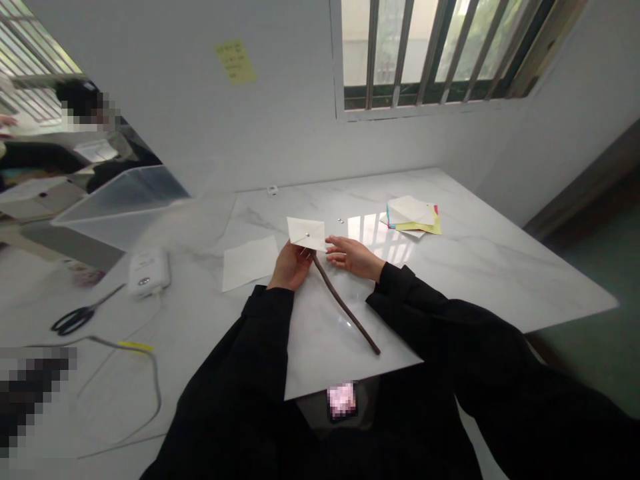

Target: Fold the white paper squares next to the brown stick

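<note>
A square of white paper [316, 230] with a small pin-like metal dot at its middle stands over the table, fold lines running across it. My left hand [291, 268] is closed behind its lower left edge, its fingertips partly hidden by the paper. From under the paper a thin brown stick [346, 308] slants down toward the table's near edge; whether the two are joined is hidden. At the paper's right side is my right hand [353, 257], fingers stretched out and slightly apart, holding nothing.
A white sheet [250, 263] lies left of my left hand. Several coloured and white papers [413, 217] are stacked at the right, with small metal bits [341, 221] nearer. Black scissors [83, 319], a white device [149, 272] and a grey cable [156, 377] lie left. A person [83, 107] is behind.
</note>
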Demonstrator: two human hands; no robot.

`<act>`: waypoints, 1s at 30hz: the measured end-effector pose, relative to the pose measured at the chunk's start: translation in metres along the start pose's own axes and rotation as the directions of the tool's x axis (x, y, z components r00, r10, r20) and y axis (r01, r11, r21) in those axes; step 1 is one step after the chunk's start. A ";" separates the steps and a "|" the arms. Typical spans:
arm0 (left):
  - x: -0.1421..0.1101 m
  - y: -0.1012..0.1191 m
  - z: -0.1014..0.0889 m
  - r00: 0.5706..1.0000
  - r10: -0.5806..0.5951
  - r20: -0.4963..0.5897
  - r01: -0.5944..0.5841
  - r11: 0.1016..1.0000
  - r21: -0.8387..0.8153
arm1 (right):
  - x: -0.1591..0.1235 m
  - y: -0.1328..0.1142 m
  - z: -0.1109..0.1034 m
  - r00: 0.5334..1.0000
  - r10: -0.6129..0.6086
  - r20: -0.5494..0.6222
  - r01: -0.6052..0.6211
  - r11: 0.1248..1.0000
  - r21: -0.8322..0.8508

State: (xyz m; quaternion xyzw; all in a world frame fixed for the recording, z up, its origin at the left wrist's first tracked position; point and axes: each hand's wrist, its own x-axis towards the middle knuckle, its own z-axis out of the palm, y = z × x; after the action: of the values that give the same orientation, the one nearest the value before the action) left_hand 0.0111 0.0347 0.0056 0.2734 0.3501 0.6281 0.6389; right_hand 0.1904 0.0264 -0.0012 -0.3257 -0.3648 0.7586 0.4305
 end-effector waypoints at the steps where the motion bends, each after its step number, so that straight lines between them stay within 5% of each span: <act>1: -0.001 -0.001 0.001 1.000 -0.004 0.013 0.004 1.000 -0.001 | 0.001 0.000 -0.001 1.000 -0.005 -0.009 0.005 1.000 0.029; 15: -0.002 -0.011 0.000 0.994 -0.039 0.100 0.037 0.999 0.024 | 0.008 0.006 -0.001 0.999 -0.039 -0.038 0.040 0.999 0.031; 30: -0.007 -0.008 0.004 0.998 -0.053 0.044 0.051 0.998 0.045 | 0.012 0.009 -0.007 0.995 -0.061 -0.083 0.061 0.998 -0.002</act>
State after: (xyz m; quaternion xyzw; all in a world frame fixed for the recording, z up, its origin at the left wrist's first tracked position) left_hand 0.0198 0.0278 0.0022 0.2923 0.3563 0.5970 0.6567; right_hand 0.1871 0.0354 -0.0145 -0.3457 -0.3560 0.7310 0.4685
